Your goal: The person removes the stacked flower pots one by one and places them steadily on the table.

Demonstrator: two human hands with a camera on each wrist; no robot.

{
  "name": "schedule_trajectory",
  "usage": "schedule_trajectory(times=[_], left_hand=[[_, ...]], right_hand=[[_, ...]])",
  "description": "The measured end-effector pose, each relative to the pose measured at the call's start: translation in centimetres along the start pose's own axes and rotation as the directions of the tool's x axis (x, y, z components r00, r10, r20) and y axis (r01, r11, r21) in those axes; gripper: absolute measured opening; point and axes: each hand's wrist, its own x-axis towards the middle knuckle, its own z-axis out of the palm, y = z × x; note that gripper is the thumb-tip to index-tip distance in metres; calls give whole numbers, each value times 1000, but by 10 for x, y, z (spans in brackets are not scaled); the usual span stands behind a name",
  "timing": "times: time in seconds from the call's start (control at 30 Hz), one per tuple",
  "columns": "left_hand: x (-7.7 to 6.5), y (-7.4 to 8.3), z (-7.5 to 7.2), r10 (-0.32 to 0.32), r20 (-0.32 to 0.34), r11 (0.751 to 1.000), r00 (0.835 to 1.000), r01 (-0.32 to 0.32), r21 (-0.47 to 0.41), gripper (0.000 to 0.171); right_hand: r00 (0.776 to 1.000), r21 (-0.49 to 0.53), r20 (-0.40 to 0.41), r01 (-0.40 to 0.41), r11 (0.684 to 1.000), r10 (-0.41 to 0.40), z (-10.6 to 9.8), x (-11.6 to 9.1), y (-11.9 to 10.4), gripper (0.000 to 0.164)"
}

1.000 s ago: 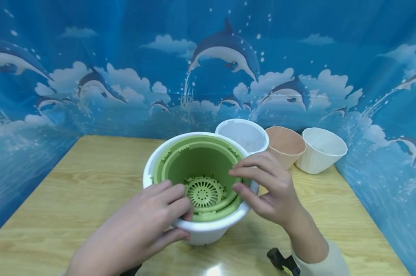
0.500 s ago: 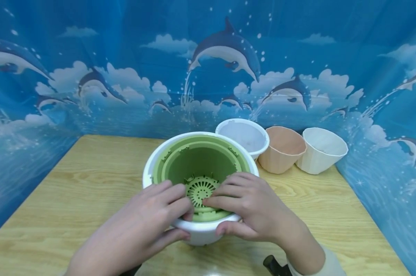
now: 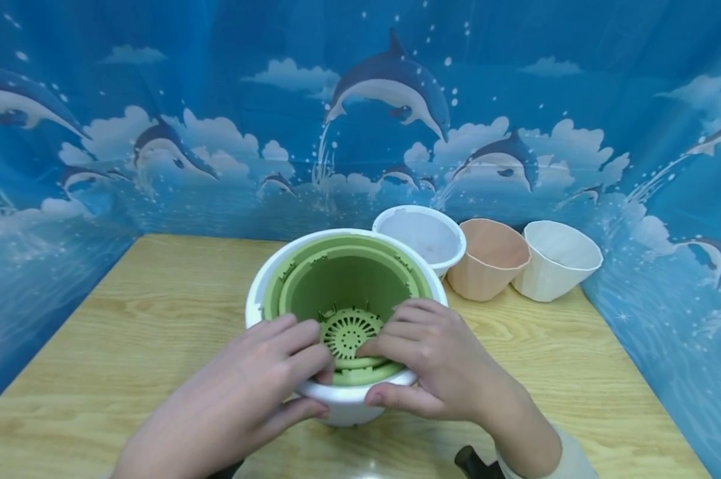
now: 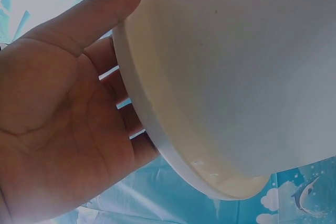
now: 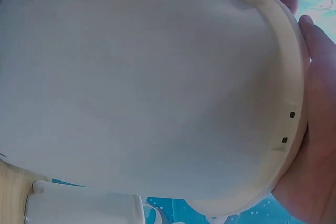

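Observation:
A large white plant pot [image 3: 353, 395] stands at the front middle of the table. Nested inside it are green inner pots [image 3: 348, 279], with two green rims showing and a slotted round base [image 3: 350, 334] at the bottom. My left hand [image 3: 271, 362] grips the white rim at the front left, thumb outside and fingers over the inside. At the front right my right hand [image 3: 435, 356] holds the same rim, its thumb on the outer wall and its fingers reaching inside. Both wrist views show the smooth outer wall [image 5: 142, 82] of the white pot.
Behind it to the right stand a white round pot [image 3: 420, 233], a peach faceted pot [image 3: 489, 259] and a cream faceted pot [image 3: 558, 263]. A black object [image 3: 475, 462] shows beside my right wrist. A blue dolphin curtain [image 3: 247, 100] borders the wooden table [image 3: 133, 313].
My right hand has come down and left from above the right side of the pot to grip its front right rim. My left hand has stayed on the rim.

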Motion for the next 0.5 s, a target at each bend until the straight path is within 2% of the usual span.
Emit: schedule_trajectory(times=[0.2,0.5], left_hand=[[-1,0,1,28,-43,999,999,-28,16,18],[-1,0,0,14,-17,1000,1000,-14,-1,18]], right_hand=[[999,15,-36,-2,1000,3,0,1,0,49],[993,74,-114,-10,997,19,-1,3,-1,45]])
